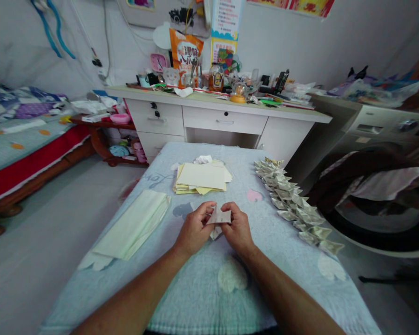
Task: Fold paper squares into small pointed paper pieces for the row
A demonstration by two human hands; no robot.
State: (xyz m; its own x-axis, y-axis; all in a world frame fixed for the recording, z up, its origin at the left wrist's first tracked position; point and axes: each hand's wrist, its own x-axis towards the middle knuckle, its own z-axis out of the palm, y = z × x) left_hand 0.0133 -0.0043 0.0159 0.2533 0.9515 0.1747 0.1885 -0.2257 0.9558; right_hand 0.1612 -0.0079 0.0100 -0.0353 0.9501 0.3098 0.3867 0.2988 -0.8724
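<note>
Between my two hands is a partly folded piece of pale paper [219,217], with a pointed flap standing up and a tip hanging below the fingers. My left hand [196,226] pinches its left side, fingers curled behind it. On the right side, my right hand [238,228] grips it with thumb and fingers closed. Just beyond the hands lies a stack of cream and yellow paper sheets [201,177]. Along the right edge of the cloth-covered surface [195,298] stand rows of folded paper pieces [289,197] with pointed ends.
A long folded pale green bundle [134,225] lies on the left. Crumpled white paper [203,159] sits behind the stack. Farther back is a white desk [226,118] crowded with jars and packets. A washing machine [366,135] stands at right, a bed [31,153] at left.
</note>
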